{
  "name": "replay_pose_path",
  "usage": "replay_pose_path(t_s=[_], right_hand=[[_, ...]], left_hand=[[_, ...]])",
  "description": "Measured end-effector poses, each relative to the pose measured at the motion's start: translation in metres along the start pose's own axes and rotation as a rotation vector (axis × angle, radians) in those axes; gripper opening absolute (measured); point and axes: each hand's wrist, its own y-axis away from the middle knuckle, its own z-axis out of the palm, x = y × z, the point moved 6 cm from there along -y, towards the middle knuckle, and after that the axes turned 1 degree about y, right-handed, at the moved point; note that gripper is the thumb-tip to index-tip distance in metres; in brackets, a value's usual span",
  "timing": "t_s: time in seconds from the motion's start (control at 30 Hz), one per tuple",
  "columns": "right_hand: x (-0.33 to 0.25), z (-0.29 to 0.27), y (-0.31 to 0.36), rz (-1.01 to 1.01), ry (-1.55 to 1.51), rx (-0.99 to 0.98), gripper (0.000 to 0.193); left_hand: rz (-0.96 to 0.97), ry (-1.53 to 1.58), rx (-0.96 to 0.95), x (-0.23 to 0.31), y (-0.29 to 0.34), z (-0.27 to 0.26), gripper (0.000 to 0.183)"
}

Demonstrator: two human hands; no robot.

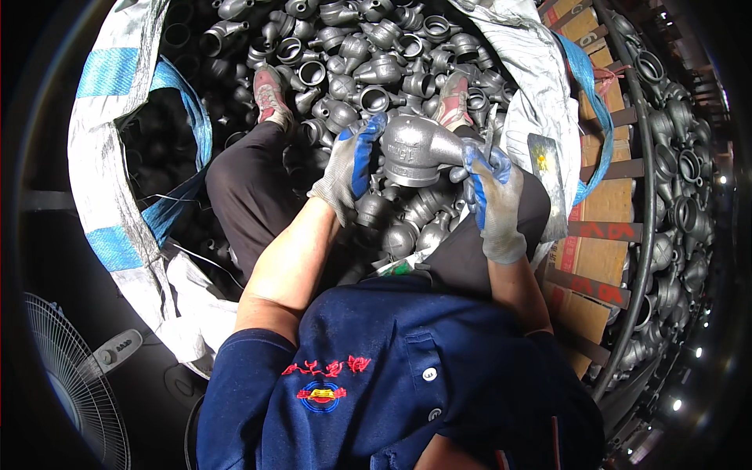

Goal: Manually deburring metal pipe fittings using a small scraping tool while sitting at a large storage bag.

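Observation:
A dark grey cast metal pipe fitting [413, 149], with a round bulging body and a narrower neck, is held up between my knees. My right hand [495, 196], in a grey glove with blue coating, is closed round the neck at its right end. A thin dark metal piece [490, 131] sticks up by those fingers; whether I grip it too cannot be made out. My left hand [351, 168], gloved alike, stands just left of the body with its fingers stretched upward. Its fingertips are close to the fitting; contact is unclear. Many similar fittings [376, 66] lie heaped below and beyond.
A large white woven sack [102, 168] with blue straps surrounds the heap. To the right, a metal-framed crate lined with cardboard [603, 204] stands before another pile of fittings [681, 180]. An electric fan [74, 384] is at lower left. My shoes [270, 92] rest among the fittings.

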Motion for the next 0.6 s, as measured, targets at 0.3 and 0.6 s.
replay_pose_path(t_s=[0.3, 0.6], right_hand=[[-0.003, -0.006, -0.009, 0.019, -0.096, -0.068, 0.03], [-0.046, 0.003, -0.018, -0.067, 0.28, -0.349, 0.03]], left_hand=[[-0.143, 0.018, 0.006, -0.005, 0.001, -0.003, 0.03], [0.138, -0.515, -0.581, 0.002, 0.008, 0.044, 0.08]])
